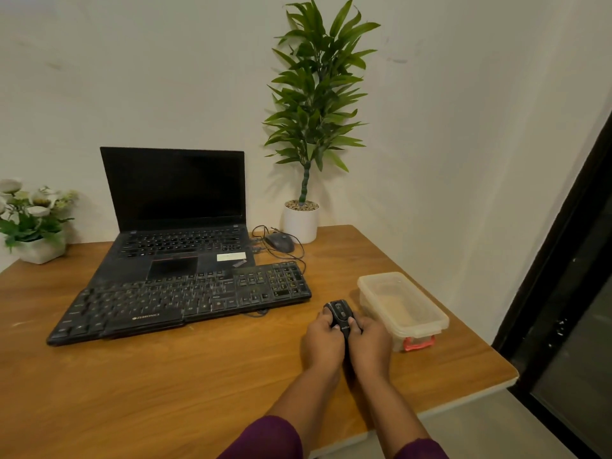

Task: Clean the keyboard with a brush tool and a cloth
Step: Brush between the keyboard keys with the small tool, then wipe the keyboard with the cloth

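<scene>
A black external keyboard (185, 299) lies on the wooden table, its back edge resting on the base of an open black laptop (175, 207). To its right, both my hands hold one small black device (341, 314), likely the brush tool. My left hand (323, 339) grips its left side and my right hand (369, 346) its right side. The device's front end points away from me, just off the keyboard's right corner. I see no cloth.
A clear plastic box (402, 308) with a red clasp stands right of my hands, near the table's right edge. Behind are a wired mouse (280, 242), a tall potted plant (303, 223) and a flower pot (36, 226) at far left.
</scene>
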